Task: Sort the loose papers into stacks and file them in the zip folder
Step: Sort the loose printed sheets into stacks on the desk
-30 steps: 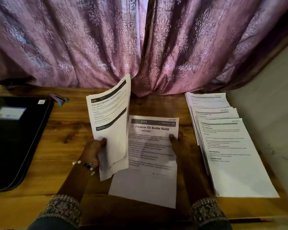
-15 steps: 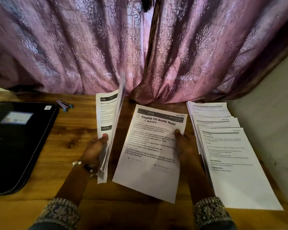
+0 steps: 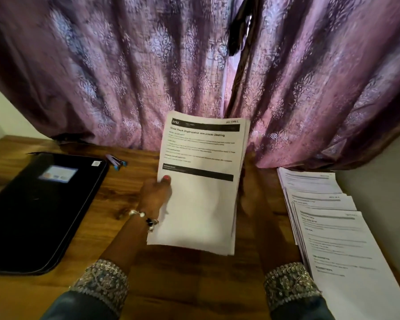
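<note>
Here, in the head view, your left hand [image 3: 156, 192] holds a bundle of papers [image 3: 199, 188] above the wooden surface [image 3: 129, 227], with the thumb pressed on the front sheet near its left edge and the other fingers hidden behind. The bundle stands tilted up toward you; its top sheet shows the number 2723 and a title about shoe rack organization. Your right hand [image 3: 252, 199] is just right of the bundle, at its right edge, mostly in shadow and partly behind the sheets, so I cannot tell if it grips the paper or only touches it. Well to the left of the bundle, the black zip folder [image 3: 39, 209] lies flat on the surface. Between the folder and the bundle, toward the purple curtain [image 3: 125, 77], lies a small purple and blue object [image 3: 116, 161]. Right of the bundle, sorted stacks of papers [image 3: 328, 227] lie fanned and overlapping on the surface.
</note>
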